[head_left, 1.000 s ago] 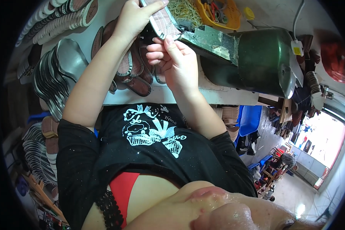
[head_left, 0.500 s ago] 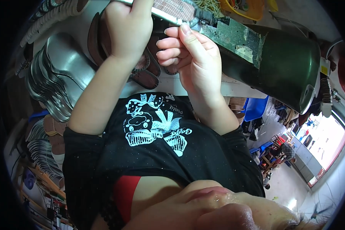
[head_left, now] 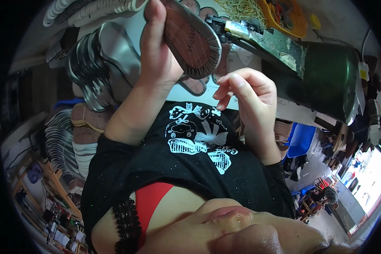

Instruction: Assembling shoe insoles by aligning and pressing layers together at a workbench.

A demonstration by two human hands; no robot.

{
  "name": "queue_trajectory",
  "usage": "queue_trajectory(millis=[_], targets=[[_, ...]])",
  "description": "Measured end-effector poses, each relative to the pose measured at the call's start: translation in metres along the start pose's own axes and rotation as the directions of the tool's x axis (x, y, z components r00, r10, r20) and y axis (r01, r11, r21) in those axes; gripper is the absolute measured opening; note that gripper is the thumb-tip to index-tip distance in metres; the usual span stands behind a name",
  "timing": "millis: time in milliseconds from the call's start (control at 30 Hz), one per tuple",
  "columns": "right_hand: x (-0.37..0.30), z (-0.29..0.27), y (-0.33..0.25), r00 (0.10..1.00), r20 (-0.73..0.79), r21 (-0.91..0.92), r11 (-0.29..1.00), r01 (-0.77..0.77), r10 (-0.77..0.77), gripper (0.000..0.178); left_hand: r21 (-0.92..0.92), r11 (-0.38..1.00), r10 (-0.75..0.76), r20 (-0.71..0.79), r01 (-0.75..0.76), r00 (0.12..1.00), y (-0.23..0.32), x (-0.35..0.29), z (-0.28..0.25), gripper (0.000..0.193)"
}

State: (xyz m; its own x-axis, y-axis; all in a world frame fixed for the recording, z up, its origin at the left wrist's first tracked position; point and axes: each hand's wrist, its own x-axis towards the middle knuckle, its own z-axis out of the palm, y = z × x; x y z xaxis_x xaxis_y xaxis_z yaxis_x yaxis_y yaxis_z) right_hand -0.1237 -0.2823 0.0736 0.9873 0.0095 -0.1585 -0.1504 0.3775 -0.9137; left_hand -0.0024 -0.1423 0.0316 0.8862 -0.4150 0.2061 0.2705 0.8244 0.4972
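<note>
My left hand (head_left: 158, 55) is closed around a shoe upper (head_left: 190, 42) that has a brown sole-shaped underside and a dark shiny rim, gathered in pleats at its rounded end. The shoe upper is tilted, and the pleated end points toward me. Just right of it is the dark head (head_left: 218, 26) of a green machine (head_left: 330, 80); whether they touch I cannot tell. Below the machine's arm, apart from the shoe upper, hovers my right hand (head_left: 256, 95). Its fingers are loosely curled, the thumb is by the index finger, and no object shows in it.
More brown sole-shaped pieces (head_left: 195, 86) lie on the white table (head_left: 252, 63). Shiny silver curved pieces (head_left: 89, 70) are stacked at the left. Behind the machine are a tangle of yellowish strands (head_left: 245, 12) and a yellow basket (head_left: 298, 27). A blue bin (head_left: 301, 139) stands lower right.
The shoe upper has come away from the machine's arm and turned, showing its pleated end. My right hand has let go of its edge and moved down and right. The view has shifted.
</note>
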Motion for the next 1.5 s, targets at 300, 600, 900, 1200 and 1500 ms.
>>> queue_trajectory(millis=[300,600,900,1200,1500], targets=[[-0.010,0.033,-0.009,0.986,0.125,-0.106,0.986,0.127,-0.113,0.018,-0.075,0.996,-0.043,0.131,0.053,0.990,0.005,-0.023,0.002,0.040],[0.022,0.033,0.018,0.995,-0.078,-0.210,0.977,0.038,-0.056,0.025,0.931,0.007,-0.321,-0.344,0.365,0.883,0.079,-0.022,-0.036,0.089],[0.033,0.020,0.107,0.923,0.203,-0.804,0.593,-0.033,0.327,0.038,0.490,-0.749,0.448,-0.122,0.446,0.886,0.113,-0.045,-0.140,0.052],[0.012,-0.008,0.099,0.898,0.277,-0.811,0.584,0.028,0.341,0.030,0.419,-0.813,0.427,-0.042,0.404,0.903,0.123,-0.028,-0.143,0.025],[-0.001,-0.027,0.099,0.912,0.208,-0.786,0.616,-0.060,0.355,0.028,0.543,-0.798,0.303,-0.011,0.260,0.953,0.138,-0.015,-0.158,0.025]])
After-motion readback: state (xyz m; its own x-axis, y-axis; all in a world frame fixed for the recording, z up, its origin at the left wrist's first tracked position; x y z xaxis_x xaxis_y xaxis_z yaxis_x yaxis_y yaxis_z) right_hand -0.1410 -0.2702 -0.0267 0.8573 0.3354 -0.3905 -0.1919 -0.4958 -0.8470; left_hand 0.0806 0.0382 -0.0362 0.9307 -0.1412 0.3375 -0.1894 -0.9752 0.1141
